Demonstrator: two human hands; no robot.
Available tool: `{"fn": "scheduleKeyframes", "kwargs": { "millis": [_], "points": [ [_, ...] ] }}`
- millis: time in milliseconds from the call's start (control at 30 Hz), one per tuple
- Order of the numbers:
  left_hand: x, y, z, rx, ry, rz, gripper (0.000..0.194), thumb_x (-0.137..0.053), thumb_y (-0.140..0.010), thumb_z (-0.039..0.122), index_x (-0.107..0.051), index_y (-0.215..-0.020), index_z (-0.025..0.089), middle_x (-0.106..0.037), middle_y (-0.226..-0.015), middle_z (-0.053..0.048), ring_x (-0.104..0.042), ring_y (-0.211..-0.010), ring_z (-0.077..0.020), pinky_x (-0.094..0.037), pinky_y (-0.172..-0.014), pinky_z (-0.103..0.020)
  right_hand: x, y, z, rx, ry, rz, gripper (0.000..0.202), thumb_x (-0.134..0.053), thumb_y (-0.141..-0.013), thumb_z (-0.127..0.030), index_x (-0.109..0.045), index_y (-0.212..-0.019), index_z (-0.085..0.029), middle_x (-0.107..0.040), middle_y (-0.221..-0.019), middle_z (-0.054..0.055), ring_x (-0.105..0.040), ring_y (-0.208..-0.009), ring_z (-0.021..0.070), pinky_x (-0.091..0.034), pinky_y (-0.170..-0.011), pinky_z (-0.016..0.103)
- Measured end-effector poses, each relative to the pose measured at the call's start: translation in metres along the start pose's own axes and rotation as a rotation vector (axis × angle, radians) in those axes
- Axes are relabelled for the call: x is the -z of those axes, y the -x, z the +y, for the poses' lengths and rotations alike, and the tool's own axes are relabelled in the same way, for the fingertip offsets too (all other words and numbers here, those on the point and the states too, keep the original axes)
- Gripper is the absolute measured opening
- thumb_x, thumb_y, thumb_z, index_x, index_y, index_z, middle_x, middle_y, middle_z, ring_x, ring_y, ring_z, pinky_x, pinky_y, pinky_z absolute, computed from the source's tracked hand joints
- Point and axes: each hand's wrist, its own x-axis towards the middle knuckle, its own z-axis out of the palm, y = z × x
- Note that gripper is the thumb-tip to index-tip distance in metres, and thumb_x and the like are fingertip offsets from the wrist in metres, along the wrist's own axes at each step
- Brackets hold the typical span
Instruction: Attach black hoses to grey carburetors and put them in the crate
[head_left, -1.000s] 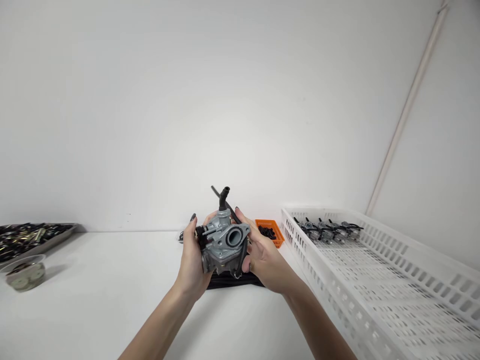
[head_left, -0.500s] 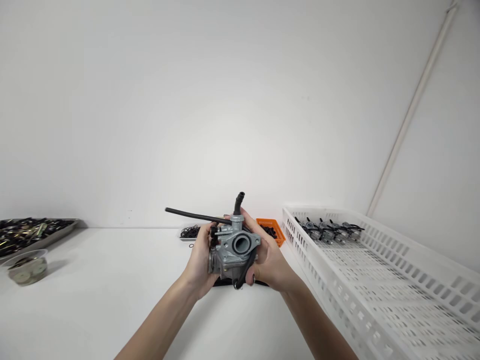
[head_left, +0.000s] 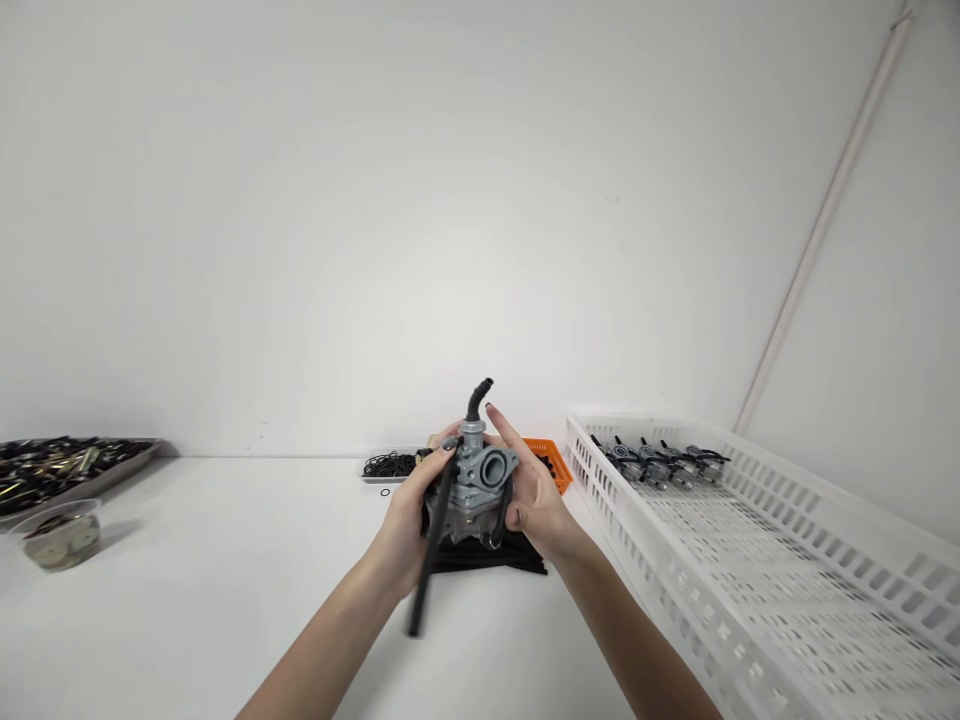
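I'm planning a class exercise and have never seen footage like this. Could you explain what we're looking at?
There is no machine, just a person's bare hands, seen from a camera worn on the head. The left hand and right hand hold a grey metal part; the left thumb lies against a black hose slanting downward. Black tubes lie on the white table beneath. Farther back are a small tray of black rings and an orange basket of dark pieces. At the left are a metal tray of dark and brassy pieces and a clear tub. At the right, a white crate holds similar metal parts.
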Motion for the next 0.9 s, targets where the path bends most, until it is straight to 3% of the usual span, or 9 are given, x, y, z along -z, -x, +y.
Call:
{"fn": "scheduleKeyframes", "kwargs": {
  "millis": [133,233,333,533,633,900],
  "points": [
    [0.003,-0.002,0.0,-0.23,-0.108,0.029,0.052,-0.065,-0.077,0.039,-0.048,-0.126,0.03,-0.066,-0.094,-0.001,-0.065,-0.08,-0.0176,-0.052,-0.071,-0.029,0.002,-0.005,0.006,0.015,0.048,0.104,0.084,-0.077,-0.062,-0.052,-0.043,-0.135,-0.027,-0.056,-0.127,0.011,-0.052,-0.118,0.0259,-0.04,-0.1,0.043],
    [0.006,-0.003,0.003,-0.407,-0.213,0.12,0.054,-0.066,-0.077,0.04,-0.045,-0.125,0.032,-0.061,-0.082,0.003,-0.06,-0.066,-0.0117,-0.051,-0.071,-0.026,0.002,-0.006,0.007,0.046,0.131,0.203,0.051,-0.072,-0.071,-0.045,-0.059,-0.116,-0.024,-0.062,-0.118,0.01,-0.056,-0.112,0.0239,-0.043,-0.099,0.041],
    [0.008,-0.002,0.008,-0.547,-0.317,0.218,0.052,-0.065,-0.077,0.042,-0.045,-0.124,0.031,-0.055,-0.077,0.004,-0.055,-0.06,-0.0105,-0.049,-0.066,-0.025,0.0,-0.002,-0.001,0.079,0.223,0.265,0.027,-0.062,-0.081,-0.041,-0.065,-0.101,-0.022,-0.066,-0.104,0.008,-0.06,-0.102,0.0211,-0.047,-0.092,0.038],
    [0.006,0.006,0.014,-0.799,-0.481,0.343,0.056,-0.068,-0.076,0.039,-0.043,-0.125,0.028,-0.05,-0.08,0.002,-0.051,-0.065,-0.0115,-0.044,-0.065,-0.024,-0.011,0.014,-0.026,0.133,0.628,0.088,0.017,-0.066,-0.079,-0.031,-0.07,-0.095,-0.024,-0.067,-0.094,0.006,-0.061,-0.091,0.0201,-0.049,-0.082,0.035],
    [0.004,0.01,0.012,-0.807,-0.508,0.333,0.054,-0.067,-0.076,0.041,-0.042,-0.123,0.028,-0.051,-0.084,0.001,-0.051,-0.067,-0.0121,-0.043,-0.065,-0.024,-0.021,0.02,-0.024,0.219,0.769,0.108,0.012,-0.064,-0.081,-0.021,-0.071,-0.09,-0.024,-0.068,-0.088,0.005,-0.061,-0.085,0.0199,-0.05,-0.077,0.034],
    [0.008,0.003,0.007,-0.595,-0.438,0.244,0.046,-0.063,-0.079,0.043,-0.045,-0.12,0.029,-0.05,-0.072,0.005,-0.049,-0.06,-0.0103,-0.043,-0.06,-0.022,-0.029,0.024,-0.014,0.441,0.931,0.193,0.022,-0.04,-0.088,-0.006,-0.057,-0.091,-0.02,-0.057,-0.089,0.006,-0.056,-0.084,0.017,-0.048,-0.071,0.031]
  ]
}}
